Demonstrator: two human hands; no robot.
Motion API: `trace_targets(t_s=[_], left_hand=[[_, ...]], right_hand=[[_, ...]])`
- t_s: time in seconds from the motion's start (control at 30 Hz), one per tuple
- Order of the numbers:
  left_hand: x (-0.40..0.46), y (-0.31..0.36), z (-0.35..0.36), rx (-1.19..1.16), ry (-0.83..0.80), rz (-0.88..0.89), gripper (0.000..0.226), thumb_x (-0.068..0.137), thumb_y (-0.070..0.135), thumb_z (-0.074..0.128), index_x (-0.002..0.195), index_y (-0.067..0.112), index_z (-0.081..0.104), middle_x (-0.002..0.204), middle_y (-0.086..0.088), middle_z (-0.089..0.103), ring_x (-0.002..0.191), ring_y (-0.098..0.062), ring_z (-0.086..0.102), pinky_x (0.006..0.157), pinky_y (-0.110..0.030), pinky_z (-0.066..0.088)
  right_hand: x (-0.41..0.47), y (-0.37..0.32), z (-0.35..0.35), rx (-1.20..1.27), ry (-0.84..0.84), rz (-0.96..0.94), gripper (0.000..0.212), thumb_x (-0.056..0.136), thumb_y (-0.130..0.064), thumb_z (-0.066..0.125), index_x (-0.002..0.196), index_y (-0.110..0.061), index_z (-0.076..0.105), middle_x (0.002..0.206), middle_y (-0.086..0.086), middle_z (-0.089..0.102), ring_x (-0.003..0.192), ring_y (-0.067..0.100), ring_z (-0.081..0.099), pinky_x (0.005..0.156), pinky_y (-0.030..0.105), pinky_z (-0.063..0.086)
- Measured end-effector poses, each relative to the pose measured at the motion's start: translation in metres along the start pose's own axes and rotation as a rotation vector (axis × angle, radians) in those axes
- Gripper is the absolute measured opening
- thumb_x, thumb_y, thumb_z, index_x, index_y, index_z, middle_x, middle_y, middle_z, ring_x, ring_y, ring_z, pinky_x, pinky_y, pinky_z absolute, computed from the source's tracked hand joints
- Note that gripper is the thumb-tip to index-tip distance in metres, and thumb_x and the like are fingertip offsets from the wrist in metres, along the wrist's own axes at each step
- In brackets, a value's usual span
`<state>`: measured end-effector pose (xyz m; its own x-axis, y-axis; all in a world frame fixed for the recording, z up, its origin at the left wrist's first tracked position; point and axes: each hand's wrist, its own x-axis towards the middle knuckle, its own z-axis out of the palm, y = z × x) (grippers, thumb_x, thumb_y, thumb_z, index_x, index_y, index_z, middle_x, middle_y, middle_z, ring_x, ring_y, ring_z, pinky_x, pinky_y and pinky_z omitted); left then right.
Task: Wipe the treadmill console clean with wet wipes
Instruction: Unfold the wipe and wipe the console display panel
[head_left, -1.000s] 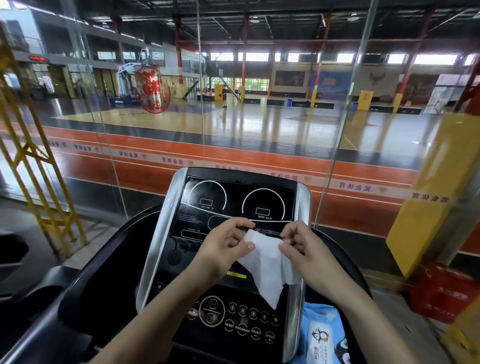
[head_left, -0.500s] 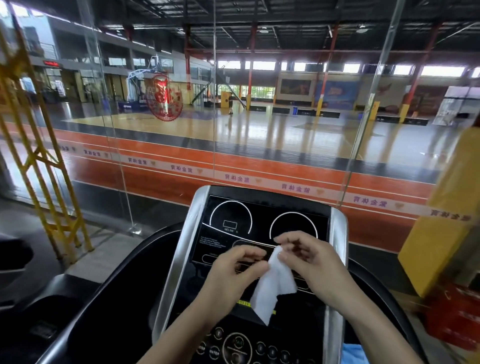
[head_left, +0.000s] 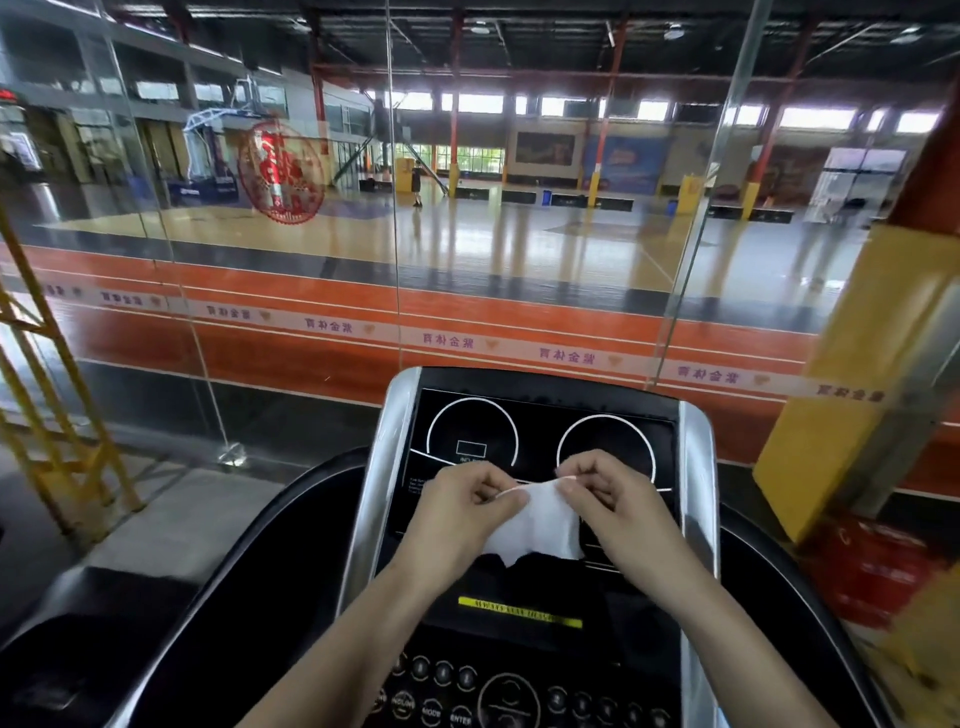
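While both hands pinch its top edge, left hand (head_left: 457, 512) and right hand (head_left: 608, 499), one white wet wipe (head_left: 535, 525) hangs in front of the treadmill console (head_left: 519, 415), top edge stretched left-right. Two round dials on display.

A single head-worn camera looked forward and down, close above both hands, with the treadmill console (head_left: 540, 597) directly beyond them and glass wall (head_left: 519, 208) farther ahead.
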<state>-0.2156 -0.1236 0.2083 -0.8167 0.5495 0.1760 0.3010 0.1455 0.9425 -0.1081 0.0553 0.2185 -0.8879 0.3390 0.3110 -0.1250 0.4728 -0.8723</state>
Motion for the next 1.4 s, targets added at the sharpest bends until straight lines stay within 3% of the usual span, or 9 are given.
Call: trace_targets(t_s=[0.27, 0.47, 0.57, 0.73, 0.83, 1.0, 1.17, 1.27, 1.4], left_hand=[[0.008, -0.012, -0.010, 0.015, 0.032, -0.090, 0.012, 0.089, 0.024, 0.082, 0.079, 0.024, 0.076, 0.077, 0.007, 0.076, 0.074, -0.005, 0.070, 0.065, -0.017, 0.051], [0.005, -0.007, -0.012, -0.200, -0.026, -0.115, 0.011, 0.098, 0.015, 0.072, 0.099, 0.018, 0.082, 0.097, 0.004, 0.082, 0.092, -0.002, 0.075, 0.076, -0.009, 0.052], [0.003, -0.004, -0.013, -0.340, -0.093, -0.106, 0.024, 0.103, 0.012, 0.057, 0.107, 0.014, 0.081, 0.106, -0.006, 0.082, 0.101, -0.018, 0.078, 0.090, -0.027, 0.060], [0.004, -0.006, -0.023, -0.533, -0.105, -0.213, 0.029, 0.109, 0.029, 0.050, 0.128, 0.016, 0.068, 0.108, -0.010, 0.081, 0.104, -0.024, 0.078, 0.095, -0.033, 0.056], [0.008, -0.009, -0.028, -0.530, -0.113, -0.234, 0.030, 0.109, 0.036, 0.049, 0.128, 0.023, 0.067, 0.109, -0.008, 0.082, 0.104, -0.024, 0.078, 0.112, -0.045, 0.046], [0.012, -0.008, -0.041, -0.540, -0.122, -0.216, 0.031, 0.109, 0.037, 0.047, 0.126, 0.023, 0.069, 0.108, -0.004, 0.082, 0.103, -0.019, 0.079, 0.108, -0.039, 0.047], [0.020, -0.024, -0.059, -0.290, -0.048, 0.003, 0.019, 0.108, 0.028, 0.056, 0.117, 0.024, 0.072, 0.109, 0.007, 0.081, 0.106, -0.007, 0.075, 0.107, -0.037, 0.053], [0.031, -0.046, -0.079, 0.120, 0.066, 0.221, 0.019, 0.105, 0.029, 0.061, 0.121, 0.029, 0.071, 0.117, 0.018, 0.075, 0.116, 0.004, 0.064, 0.105, -0.025, 0.050], [0.054, -0.084, -0.100, 0.564, 0.218, 0.475, 0.031, 0.102, 0.021, 0.063, 0.132, 0.022, 0.065, 0.142, 0.006, 0.063, 0.138, -0.015, 0.050, 0.119, -0.039, 0.039]], right_hand=[[-0.007, 0.008, 0.036, 0.050, 0.201, 0.100, 0.017, 0.088, -0.013, 0.082, 0.077, -0.024, 0.075, 0.081, 0.002, 0.076, 0.077, 0.016, 0.073, 0.076, 0.030, 0.057], [-0.018, -0.007, 0.063, 0.004, 0.334, -0.027, 0.014, 0.093, -0.019, 0.079, 0.080, -0.021, 0.075, 0.073, -0.004, 0.074, 0.071, 0.006, 0.069, 0.069, 0.015, 0.050], [-0.021, 0.001, 0.073, -0.108, 0.363, -0.117, 0.007, 0.092, -0.018, 0.080, 0.092, -0.025, 0.080, 0.092, -0.013, 0.075, 0.093, 0.009, 0.071, 0.080, 0.014, 0.050], [-0.018, 0.015, 0.086, -0.242, 0.332, -0.141, 0.034, 0.080, -0.020, 0.091, 0.112, -0.023, 0.078, 0.111, -0.022, 0.063, 0.112, 0.008, 0.064, 0.093, 0.011, 0.045], [-0.012, 0.016, 0.090, -0.217, 0.349, -0.143, 0.028, 0.084, -0.018, 0.088, 0.111, -0.025, 0.079, 0.109, -0.020, 0.064, 0.106, 0.009, 0.065, 0.089, 0.014, 0.049], [-0.003, 0.006, 0.095, 0.057, 0.340, -0.024, 0.011, 0.095, -0.021, 0.076, 0.100, -0.030, 0.082, 0.101, -0.009, 0.076, 0.101, 0.013, 0.073, 0.089, 0.030, 0.058], [0.021, -0.006, 0.101, 0.208, 0.353, 0.097, 0.016, 0.097, -0.012, 0.072, 0.091, -0.024, 0.082, 0.091, -0.001, 0.081, 0.091, 0.017, 0.076, 0.084, 0.036, 0.057], [0.047, -0.013, 0.104, 0.037, 0.390, 0.018, 0.013, 0.099, -0.020, 0.072, 0.093, -0.029, 0.079, 0.086, -0.004, 0.078, 0.084, 0.017, 0.074, 0.079, 0.040, 0.058], [0.092, -0.011, 0.112, -0.387, 0.487, -0.322, 0.014, 0.102, -0.029, 0.070, 0.101, -0.018, 0.079, 0.090, -0.006, 0.075, 0.084, 0.011, 0.070, 0.079, 0.030, 0.057]])
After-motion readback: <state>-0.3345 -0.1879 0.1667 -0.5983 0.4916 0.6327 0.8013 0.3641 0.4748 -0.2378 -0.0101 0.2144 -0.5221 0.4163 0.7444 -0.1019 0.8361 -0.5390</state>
